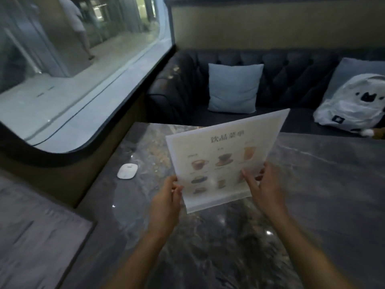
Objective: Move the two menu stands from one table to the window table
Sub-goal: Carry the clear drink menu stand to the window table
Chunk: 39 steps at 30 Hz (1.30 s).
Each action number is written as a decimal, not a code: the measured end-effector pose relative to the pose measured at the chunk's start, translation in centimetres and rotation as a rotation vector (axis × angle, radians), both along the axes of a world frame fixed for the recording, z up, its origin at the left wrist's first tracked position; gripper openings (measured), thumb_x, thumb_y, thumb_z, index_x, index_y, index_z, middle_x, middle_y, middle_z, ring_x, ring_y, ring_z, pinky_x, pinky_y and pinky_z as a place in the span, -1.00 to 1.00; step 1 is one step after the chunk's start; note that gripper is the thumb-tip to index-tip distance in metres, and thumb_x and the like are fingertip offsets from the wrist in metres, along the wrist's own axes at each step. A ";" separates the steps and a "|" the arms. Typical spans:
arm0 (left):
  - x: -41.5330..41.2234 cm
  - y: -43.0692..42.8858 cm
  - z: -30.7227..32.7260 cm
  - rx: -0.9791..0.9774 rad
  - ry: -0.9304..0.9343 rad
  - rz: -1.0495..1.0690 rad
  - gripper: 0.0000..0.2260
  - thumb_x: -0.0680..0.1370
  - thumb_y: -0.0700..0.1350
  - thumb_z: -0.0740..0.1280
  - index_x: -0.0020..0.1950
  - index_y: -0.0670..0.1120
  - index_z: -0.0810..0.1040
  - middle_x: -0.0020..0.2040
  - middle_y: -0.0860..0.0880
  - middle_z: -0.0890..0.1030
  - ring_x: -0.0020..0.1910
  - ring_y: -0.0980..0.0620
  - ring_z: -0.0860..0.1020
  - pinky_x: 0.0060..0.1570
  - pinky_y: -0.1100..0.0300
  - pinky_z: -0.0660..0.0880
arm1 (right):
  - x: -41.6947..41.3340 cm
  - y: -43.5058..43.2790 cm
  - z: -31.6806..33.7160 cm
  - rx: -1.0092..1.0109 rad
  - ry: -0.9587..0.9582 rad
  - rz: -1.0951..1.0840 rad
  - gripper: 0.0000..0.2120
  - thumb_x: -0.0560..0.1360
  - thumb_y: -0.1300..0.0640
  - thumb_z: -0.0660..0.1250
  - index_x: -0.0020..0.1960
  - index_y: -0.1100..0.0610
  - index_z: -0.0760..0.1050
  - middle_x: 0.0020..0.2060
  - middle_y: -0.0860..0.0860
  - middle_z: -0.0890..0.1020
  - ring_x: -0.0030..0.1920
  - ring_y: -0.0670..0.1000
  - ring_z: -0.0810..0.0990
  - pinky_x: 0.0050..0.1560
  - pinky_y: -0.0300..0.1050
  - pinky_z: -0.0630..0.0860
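Both hands are gripping 1 menu stand (224,161), holding it above the dark marble window table (312,184). The left hand (166,201) is pinching the stand's lower left edge, thumb on the printed face and fingers curled behind. The right hand (263,188) is clasping the lower right edge the same way, its thumb lying across the front. Both are closed firmly on the stand, and nothing else is in either hand.

The stand is tilting, its top corner leaning toward 1 o'clock, and its bottom edge is hanging clear of the tabletop. Its face is showing a heading in Chinese characters and roughly 8 pictured drinks, though blur is making the exact count uncertain. Only 1 stand is showing.

At 9 o'clock from the stand, 1 small white oval device (127,171) is lying on the table near the curved window (73,69). At 12 o'clock, 1 dark tufted sofa (291,69) is carrying 2 pale blue cushions (235,87), and at 2 o'clock 1 white plastic bag (352,103) with a cartoon face is resting on the seat.
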State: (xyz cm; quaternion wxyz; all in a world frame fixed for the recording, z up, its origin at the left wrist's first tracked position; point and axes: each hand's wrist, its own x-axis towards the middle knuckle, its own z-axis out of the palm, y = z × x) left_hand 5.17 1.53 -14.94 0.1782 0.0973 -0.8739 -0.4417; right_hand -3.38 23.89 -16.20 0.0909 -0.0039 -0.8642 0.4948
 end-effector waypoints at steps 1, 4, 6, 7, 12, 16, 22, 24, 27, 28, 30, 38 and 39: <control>0.3 -1.3 0.2 -0.013 0.005 0.029 -0.74 0.53 -0.24 0.23 -0.03 0.16 0.36 -0.21 0.07 0.56 -0.21 0.02 0.59 -0.25 0.20 0.49 | -0.4 -1.7 0.1 -0.008 -0.013 0.032 -0.49 0.41 -0.18 0.29 0.24 0.03 0.25 0.19 0.09 0.50 0.07 0.11 0.53 0.03 0.15 0.55; 1.2 -5.3 0.5 -0.049 0.017 0.108 -0.77 0.53 -0.24 0.23 -0.05 0.12 0.38 -0.20 0.05 0.58 -0.21 0.02 0.59 -0.27 0.19 0.48 | -1.1 -6.7 0.4 -0.065 -0.012 0.137 -0.47 0.37 -0.21 0.28 0.23 -0.03 0.21 0.22 0.07 0.49 0.06 0.08 0.56 0.01 0.09 0.57; 1.8 -7.7 0.5 -0.033 0.014 0.143 -0.76 0.53 -0.24 0.23 -0.08 0.14 0.37 -0.21 0.04 0.57 -0.22 0.01 0.59 -0.22 0.10 0.52 | -1.5 -9.9 0.6 -0.100 0.000 0.198 -0.46 0.36 -0.20 0.28 0.23 0.00 0.21 0.19 0.06 0.49 0.07 0.08 0.56 0.00 0.09 0.58; 2.1 -8.9 0.4 -0.037 0.014 0.167 -0.73 0.53 -0.24 0.24 -0.09 0.16 0.35 -0.21 0.05 0.56 -0.23 0.01 0.58 -0.23 0.10 0.51 | -1.7 -11.4 0.6 -0.097 0.003 0.223 -0.46 0.37 -0.19 0.29 0.22 0.02 0.21 0.16 0.04 0.49 0.06 0.09 0.57 0.01 0.11 0.58; 3.6 -14.3 0.0 -0.061 -0.026 0.248 -0.68 0.55 -0.18 0.22 -0.15 0.28 0.28 -0.24 0.17 0.50 -0.25 0.10 0.55 -0.29 0.16 0.52 | -2.9 -18.8 0.3 -0.170 -0.044 0.317 -0.45 0.37 -0.15 0.34 0.23 0.03 0.22 0.12 -0.01 0.47 0.03 -0.01 0.51 -0.12 -0.19 0.46; 4.6 -17.8 -0.2 -0.042 -0.032 0.269 -0.65 0.57 -0.17 0.18 -0.13 0.34 0.30 -0.25 0.24 0.51 -0.24 0.18 0.54 -0.30 0.10 0.51 | -3.6 -23.7 -0.1 -0.238 -0.030 0.407 -0.42 0.32 -0.20 0.33 0.21 0.06 0.27 0.07 -0.02 0.48 -0.02 -0.11 0.53 -0.18 -0.31 0.46; 4.8 -21.2 -0.5 -0.006 -0.058 0.299 -0.65 0.56 -0.18 0.17 -0.18 0.31 0.34 -0.26 0.24 0.51 -0.19 0.38 0.50 -0.38 0.44 0.42 | -5.7 -29.1 -0.8 -0.271 -0.112 0.465 -0.48 0.40 -0.04 0.36 0.25 0.08 0.24 0.05 0.01 0.44 -0.13 -0.20 0.55 -0.26 -0.33 0.49; 4.9 -21.9 -0.7 -0.011 -0.095 0.301 -0.65 0.53 -0.24 0.20 -0.21 0.26 0.32 -0.26 0.22 0.49 -0.22 0.39 0.47 -0.36 0.44 0.39 | -6.2 -30.2 -1.2 -0.262 -0.118 0.494 -0.49 0.41 -0.02 0.36 0.25 0.12 0.24 0.01 0.00 0.46 -0.10 -0.12 0.56 -0.21 -0.30 0.52; 4.6 -22.7 -0.7 -0.056 -0.182 0.321 -0.74 0.51 -0.17 0.22 -0.25 0.14 0.24 -0.34 0.18 0.43 -0.35 0.27 0.43 -0.40 0.27 0.37 | -6.5 -31.1 -2.3 -0.280 -0.138 0.508 -0.54 0.39 -0.08 0.36 0.19 0.02 0.27 0.00 -0.02 0.50 -0.07 -0.06 0.56 -0.21 -0.30 0.50; 4.5 -22.9 -0.4 -0.061 -0.201 0.315 -0.79 0.52 -0.13 0.21 -0.24 0.09 0.24 -0.36 0.15 0.43 -0.37 0.23 0.42 -0.40 0.16 0.39 | -6.5 -31.2 -2.6 -0.293 -0.152 0.506 -0.56 0.39 -0.08 0.36 0.17 -0.01 0.27 0.02 0.01 0.50 -0.06 -0.04 0.56 -0.20 -0.26 0.50; 4.4 -23.1 0.5 -0.076 -0.211 0.284 -0.81 0.54 -0.09 0.19 -0.23 0.04 0.23 -0.37 0.10 0.44 -0.36 0.08 0.46 -0.37 0.00 0.43 | -6.6 -31.3 -2.8 -0.291 -0.165 0.510 -0.55 0.37 -0.11 0.35 0.16 -0.04 0.26 0.05 0.04 0.50 -0.05 0.01 0.56 -0.15 -0.15 0.51; 4.8 -24.3 8.8 -0.174 0.150 0.317 -0.91 0.50 0.04 0.28 -0.09 0.08 0.40 -0.27 0.13 0.59 -0.30 0.18 0.60 -0.34 0.05 0.58 | -6.3 -31.6 -2.0 -0.334 -0.170 0.535 -0.49 0.33 -0.17 0.32 0.18 0.00 0.26 -0.02 -0.09 0.50 -0.01 -0.10 0.51 -0.10 -0.21 0.47; 4.8 -24.5 9.5 -0.198 0.167 0.301 -0.92 0.50 0.00 0.29 -0.09 0.06 0.41 -0.27 0.07 0.60 -0.30 0.11 0.62 -0.36 -0.02 0.59 | -6.3 -31.8 -1.9 -0.344 -0.179 0.536 -0.49 0.31 -0.20 0.31 0.16 -0.01 0.27 -0.04 -0.13 0.49 -0.02 -0.14 0.51 -0.12 -0.23 0.46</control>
